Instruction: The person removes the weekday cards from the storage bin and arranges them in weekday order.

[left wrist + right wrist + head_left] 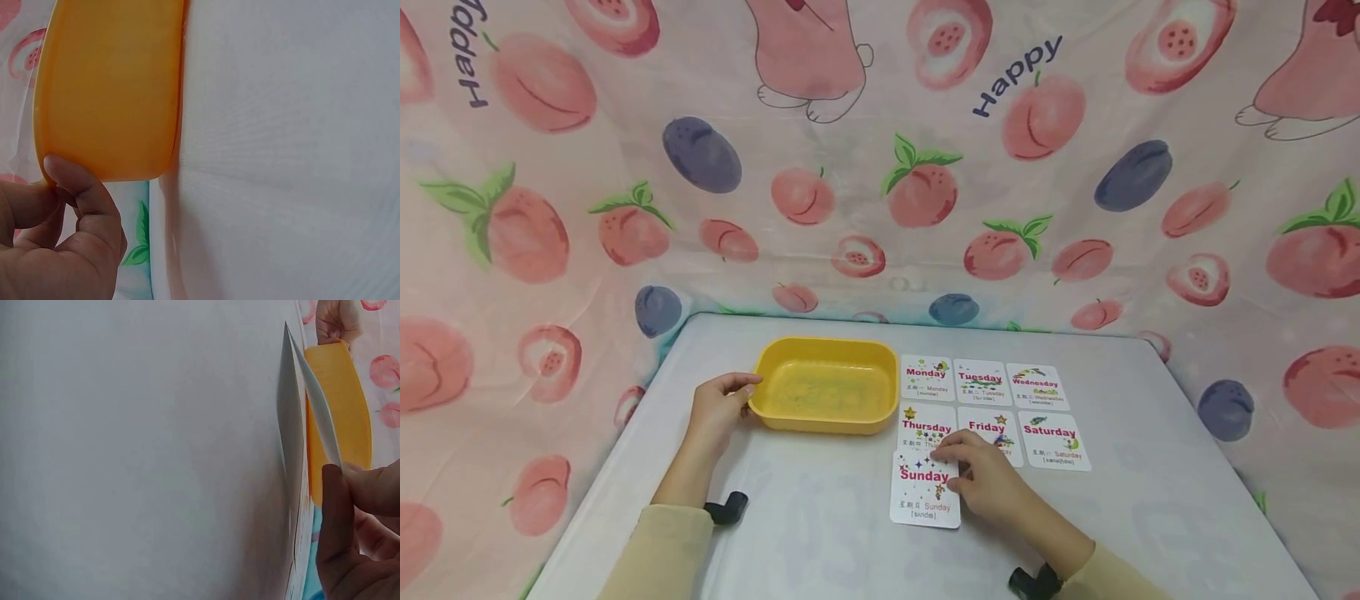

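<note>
My right hand [988,479] pinches the Sunday card [921,507] between thumb and fingers. In the right wrist view the card [323,412] is seen nearly edge-on and tilted, its near side raised off the table. From the head view it overlaps the lower part of the Thursday card [927,417]. My left hand [718,412] grips the left rim of a yellow plastic tray [823,427], with nothing visible inside. The left wrist view shows the thumb against the tray's wall [112,112] and the fingers on the other side of the rim.
Right of the tray lie the Monday [927,379], Tuesday [981,383] and Wednesday [1036,387] cards in a row. The Friday card [985,417], partly behind my right hand, and the Saturday card [1052,442] continue the row below. A fruit-print cloth [850,150] hangs behind the white table [820,517].
</note>
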Tool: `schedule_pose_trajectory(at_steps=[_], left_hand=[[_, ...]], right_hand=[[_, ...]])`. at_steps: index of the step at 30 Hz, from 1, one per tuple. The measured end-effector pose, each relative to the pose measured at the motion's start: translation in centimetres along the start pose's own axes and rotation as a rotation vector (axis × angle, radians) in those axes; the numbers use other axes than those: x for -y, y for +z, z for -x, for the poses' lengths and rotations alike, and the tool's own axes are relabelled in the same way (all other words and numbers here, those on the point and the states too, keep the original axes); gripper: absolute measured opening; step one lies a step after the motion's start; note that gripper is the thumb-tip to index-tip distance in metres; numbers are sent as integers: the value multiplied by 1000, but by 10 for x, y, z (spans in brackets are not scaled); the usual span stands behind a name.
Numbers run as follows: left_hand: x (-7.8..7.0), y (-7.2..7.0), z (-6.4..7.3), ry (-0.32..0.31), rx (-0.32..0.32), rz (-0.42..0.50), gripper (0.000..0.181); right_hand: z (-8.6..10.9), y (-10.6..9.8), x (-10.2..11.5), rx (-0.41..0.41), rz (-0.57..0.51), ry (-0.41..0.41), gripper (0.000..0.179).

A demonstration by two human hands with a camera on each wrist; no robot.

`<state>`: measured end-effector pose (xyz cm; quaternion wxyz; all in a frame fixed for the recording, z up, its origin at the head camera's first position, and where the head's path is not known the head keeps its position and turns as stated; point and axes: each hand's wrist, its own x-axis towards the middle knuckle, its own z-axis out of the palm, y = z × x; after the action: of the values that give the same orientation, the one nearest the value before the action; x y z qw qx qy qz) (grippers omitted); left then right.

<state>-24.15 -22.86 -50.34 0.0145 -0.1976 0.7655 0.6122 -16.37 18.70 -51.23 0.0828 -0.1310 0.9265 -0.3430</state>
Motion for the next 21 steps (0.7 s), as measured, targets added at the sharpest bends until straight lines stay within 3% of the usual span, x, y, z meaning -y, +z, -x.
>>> schedule_pose_trajectory(at_steps=[12, 21], left_hand=[[-1, -2, 2, 30, 30, -24, 26], [-1, -2, 1, 28, 27, -24, 26]], right_hand=[[4, 5, -1, 69, 29, 47, 39], [6, 5, 2, 71, 102, 24, 39]])
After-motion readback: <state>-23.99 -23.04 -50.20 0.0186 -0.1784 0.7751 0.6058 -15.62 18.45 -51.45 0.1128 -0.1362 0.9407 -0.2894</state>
